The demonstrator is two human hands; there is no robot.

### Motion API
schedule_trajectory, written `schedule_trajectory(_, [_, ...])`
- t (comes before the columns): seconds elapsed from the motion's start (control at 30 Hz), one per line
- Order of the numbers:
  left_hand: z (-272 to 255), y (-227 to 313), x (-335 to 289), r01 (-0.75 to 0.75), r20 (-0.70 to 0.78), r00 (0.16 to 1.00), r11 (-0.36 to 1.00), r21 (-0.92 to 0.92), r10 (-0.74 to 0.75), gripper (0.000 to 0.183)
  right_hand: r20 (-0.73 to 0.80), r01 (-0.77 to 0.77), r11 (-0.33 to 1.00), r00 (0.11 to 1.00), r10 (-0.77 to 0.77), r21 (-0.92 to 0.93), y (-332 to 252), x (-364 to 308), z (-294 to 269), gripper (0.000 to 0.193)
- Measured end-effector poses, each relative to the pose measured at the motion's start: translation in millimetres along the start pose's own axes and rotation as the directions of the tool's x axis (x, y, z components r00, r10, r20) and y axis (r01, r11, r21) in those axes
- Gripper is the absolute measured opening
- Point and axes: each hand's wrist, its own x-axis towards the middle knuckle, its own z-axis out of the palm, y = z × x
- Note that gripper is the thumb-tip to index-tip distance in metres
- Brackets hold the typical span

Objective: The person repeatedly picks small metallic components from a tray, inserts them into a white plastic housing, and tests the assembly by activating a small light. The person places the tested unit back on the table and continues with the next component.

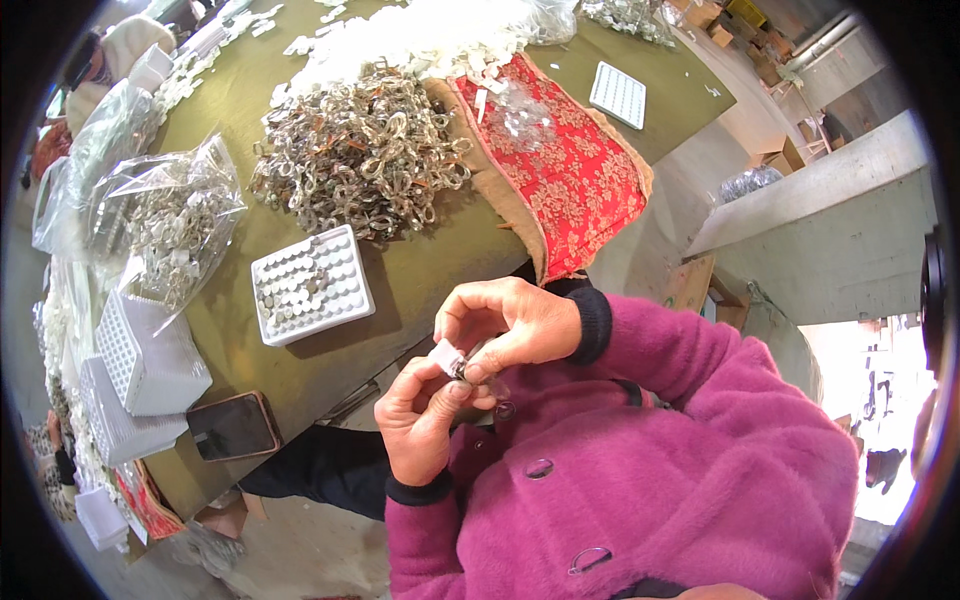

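In front of my chest, my left hand [420, 415] and my right hand [515, 320] meet, fingers closed. Between them is a small white card-like piece [447, 357] with a dark, shiny metallic bit at its lower edge. Both thumbs and forefingers pinch it there; its exact kind is too small to make out. Left of my hands, a white tray [365, 303] lies on the table, with rows of round pale discs and a few darker metallic pieces on top. Beyond it rises a large heap of looped metallic and brownish bands [365, 150].
The olive table [420, 265] carries clear bags of pieces [185, 225], stacked white trays [150, 365] and a dark phone [235, 427]. A red floral cloth [570, 180] hangs over its near edge. Another white tray [618, 95] lies far right. A person [130, 45] sits far left.
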Motion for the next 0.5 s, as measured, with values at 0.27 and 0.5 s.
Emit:
schedule_trajectory(0.27, [-2.7, -15.7, 9.3, -0.237, -0.084, 0.963, 0.952, 0.192, 0.257, 0.032, 0.036, -0.120, 0.992, 0.992, 0.122, -0.046, 6.4, -13.5, 7.4, 0.027])
schedule_trajectory(0.5, [-3.5, -23.7, 11.7, -0.195, -0.182, 0.968, 0.976, -0.099, 0.175, 0.037, -0.015, -0.154, 0.985, 0.988, 0.155, 0.075, 2.8, -11.0, 11.3, 0.032])
